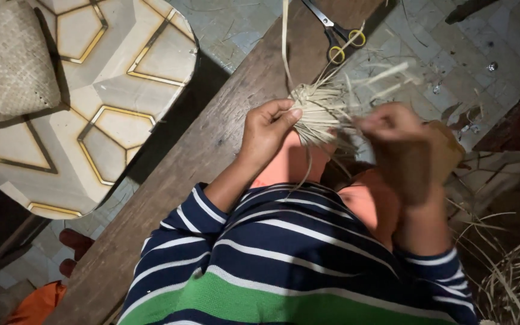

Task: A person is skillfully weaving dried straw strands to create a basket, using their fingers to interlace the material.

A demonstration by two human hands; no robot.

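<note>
Woven piece, frame centre: pale dry straw, tight core, loose strands fanning out. Left hand grips its edge. Right hand blurred, pinching strands. Scissors lie above on the plank.

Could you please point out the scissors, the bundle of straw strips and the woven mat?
scissors (339, 37), head view, on the handles.
bundle of straw strips (319, 111), head view, on its middle.
woven mat (4, 60), head view, on its surface.
</note>
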